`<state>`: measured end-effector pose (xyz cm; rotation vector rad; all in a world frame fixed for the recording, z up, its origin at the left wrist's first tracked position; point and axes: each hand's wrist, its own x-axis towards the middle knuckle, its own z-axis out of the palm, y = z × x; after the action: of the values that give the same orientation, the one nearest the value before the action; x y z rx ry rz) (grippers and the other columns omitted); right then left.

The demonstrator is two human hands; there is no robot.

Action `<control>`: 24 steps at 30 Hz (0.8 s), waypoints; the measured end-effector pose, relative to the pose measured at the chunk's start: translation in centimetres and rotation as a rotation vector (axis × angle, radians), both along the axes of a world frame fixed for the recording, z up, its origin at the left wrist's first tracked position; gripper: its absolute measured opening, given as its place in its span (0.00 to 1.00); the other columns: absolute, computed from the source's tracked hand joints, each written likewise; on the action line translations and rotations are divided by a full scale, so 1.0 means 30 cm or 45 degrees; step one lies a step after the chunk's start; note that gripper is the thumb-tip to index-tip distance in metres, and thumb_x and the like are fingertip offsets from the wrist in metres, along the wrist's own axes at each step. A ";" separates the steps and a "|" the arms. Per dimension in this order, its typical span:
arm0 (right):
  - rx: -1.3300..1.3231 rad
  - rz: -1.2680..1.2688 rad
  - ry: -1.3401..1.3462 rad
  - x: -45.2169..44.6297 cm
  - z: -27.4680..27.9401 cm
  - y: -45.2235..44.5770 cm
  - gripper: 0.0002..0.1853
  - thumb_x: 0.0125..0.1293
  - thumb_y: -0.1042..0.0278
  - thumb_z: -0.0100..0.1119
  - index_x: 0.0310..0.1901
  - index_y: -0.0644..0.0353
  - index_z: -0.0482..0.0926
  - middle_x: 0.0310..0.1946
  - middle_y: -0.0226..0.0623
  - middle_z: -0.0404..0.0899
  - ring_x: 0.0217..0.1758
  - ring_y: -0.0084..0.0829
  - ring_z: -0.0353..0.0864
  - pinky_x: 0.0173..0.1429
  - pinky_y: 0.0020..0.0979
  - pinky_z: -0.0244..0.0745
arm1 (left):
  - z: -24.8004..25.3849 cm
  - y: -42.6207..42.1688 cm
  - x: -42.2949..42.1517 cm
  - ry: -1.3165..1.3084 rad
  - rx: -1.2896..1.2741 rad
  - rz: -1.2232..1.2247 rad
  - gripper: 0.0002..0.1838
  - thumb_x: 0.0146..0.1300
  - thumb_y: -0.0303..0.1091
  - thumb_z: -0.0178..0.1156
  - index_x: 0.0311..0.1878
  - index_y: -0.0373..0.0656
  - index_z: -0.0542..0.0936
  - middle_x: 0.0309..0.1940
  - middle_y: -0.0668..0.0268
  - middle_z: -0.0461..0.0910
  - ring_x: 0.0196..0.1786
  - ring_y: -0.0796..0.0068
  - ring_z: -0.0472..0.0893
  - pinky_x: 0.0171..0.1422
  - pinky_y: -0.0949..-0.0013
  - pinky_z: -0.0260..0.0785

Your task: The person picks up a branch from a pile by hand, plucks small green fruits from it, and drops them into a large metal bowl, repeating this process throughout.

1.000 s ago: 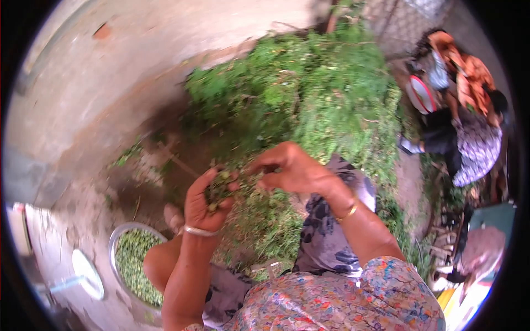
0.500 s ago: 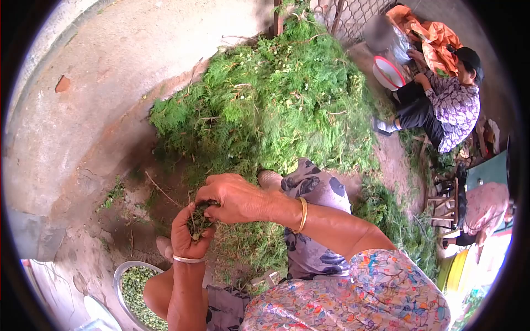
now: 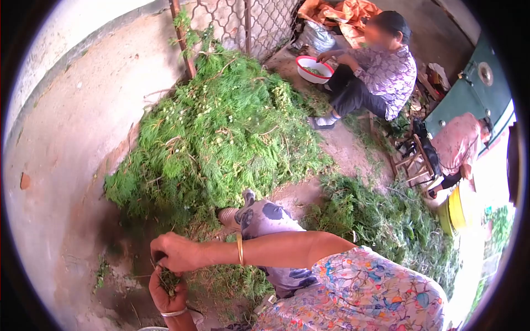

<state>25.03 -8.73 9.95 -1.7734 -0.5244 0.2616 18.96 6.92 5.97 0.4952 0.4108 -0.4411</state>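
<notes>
A small clump of green sprigs (image 3: 168, 280) lies in my left hand (image 3: 161, 295), its fingers curled around it. A silver-coloured bangle circles that wrist. Just above, my right hand (image 3: 175, 251) has its fingers bent and pinched together close to the clump; what they hold is hidden. A gold bangle (image 3: 240, 248) is on the right wrist. Beyond both hands rises a large heap of green conifer branches (image 3: 221, 132), dotted with pale little cones.
More cut branches (image 3: 386, 226) lie at the right. A person (image 3: 381, 77) sits by a red-rimmed white basin (image 3: 314, 69) holding greens. Another person (image 3: 458, 144) bends near a wooden chair (image 3: 417, 160) and yellow tub (image 3: 452, 212). A metal rim (image 3: 152, 329) shows at the bottom edge.
The view has swung, so the heap and seated person appear further left and the basin of green pieces has mostly left the frame. My right hand has lifted slightly off the clump.
</notes>
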 end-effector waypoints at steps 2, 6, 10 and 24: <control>-0.031 0.001 -0.036 0.005 -0.017 0.000 0.07 0.47 0.80 0.59 0.31 0.69 0.78 0.27 0.48 0.80 0.33 0.44 0.82 0.38 0.38 0.75 | -0.018 0.006 0.000 0.018 0.000 -0.016 0.10 0.65 0.37 0.50 0.45 0.43 0.74 0.33 0.65 0.77 0.32 0.72 0.74 0.14 0.79 0.63; 0.026 0.117 -0.065 0.015 -0.003 -0.015 0.09 0.44 0.80 0.60 0.31 0.68 0.79 0.27 0.48 0.80 0.33 0.45 0.82 0.36 0.38 0.75 | 0.004 -0.003 -0.005 0.027 0.057 -0.026 0.10 0.64 0.37 0.50 0.44 0.44 0.74 0.33 0.65 0.76 0.32 0.71 0.73 0.14 0.78 0.63; -0.224 0.207 -0.084 0.016 0.017 -0.019 0.08 0.44 0.80 0.59 0.30 0.67 0.79 0.28 0.51 0.80 0.34 0.49 0.81 0.37 0.40 0.75 | -0.029 0.004 -0.009 0.038 0.049 -0.002 0.10 0.64 0.38 0.50 0.43 0.44 0.74 0.32 0.64 0.77 0.31 0.69 0.75 0.13 0.76 0.63; 0.154 -0.117 0.385 0.051 0.028 -0.028 0.08 0.55 0.72 0.58 0.32 0.70 0.78 0.23 0.40 0.78 0.30 0.26 0.78 0.35 0.32 0.73 | 0.017 0.004 0.013 0.160 -0.101 0.094 0.18 0.69 0.46 0.46 0.45 0.39 0.73 0.33 0.58 0.76 0.31 0.68 0.74 0.15 0.77 0.64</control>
<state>26.57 -9.57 10.80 -1.5994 -0.2366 0.4166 19.34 7.05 6.47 0.3751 0.5289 -0.4164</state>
